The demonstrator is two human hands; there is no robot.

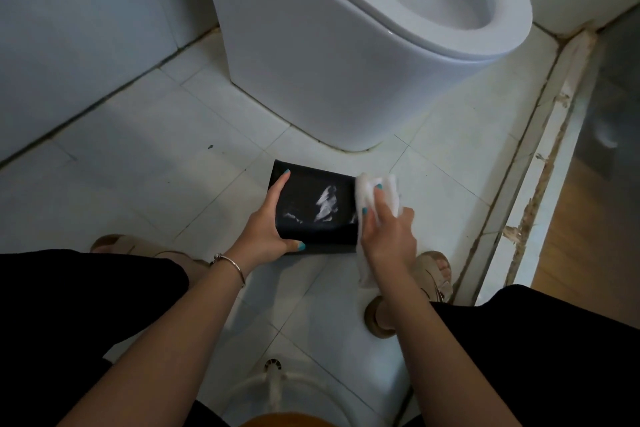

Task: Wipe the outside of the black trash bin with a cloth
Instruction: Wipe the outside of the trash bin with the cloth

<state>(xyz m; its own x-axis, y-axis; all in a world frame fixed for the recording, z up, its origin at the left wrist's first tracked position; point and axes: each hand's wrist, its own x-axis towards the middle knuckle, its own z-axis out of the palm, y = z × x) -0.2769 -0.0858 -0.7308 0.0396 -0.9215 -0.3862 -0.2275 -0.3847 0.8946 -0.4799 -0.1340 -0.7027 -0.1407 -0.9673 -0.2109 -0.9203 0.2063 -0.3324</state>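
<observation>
The black trash bin point(313, 184) stands on the tiled floor in front of the toilet, seen from above, with white scraps of paper inside it. My left hand point(268, 222) grips its left rim, fingers along the far-left edge and thumb curled round the near corner. My right hand point(386, 229) holds a white cloth point(367, 191) pressed against the bin's right side. The cloth hangs down below my palm towards the floor. The bin's right wall is hidden behind the cloth and hand.
A white toilet point(346, 55) stands just beyond the bin. Tiled walls close in at the left and back. A raised threshold point(540, 184) runs along the right. My feet in beige sandals point(433, 274) flank the bin; a floor drain point(273, 366) lies near me.
</observation>
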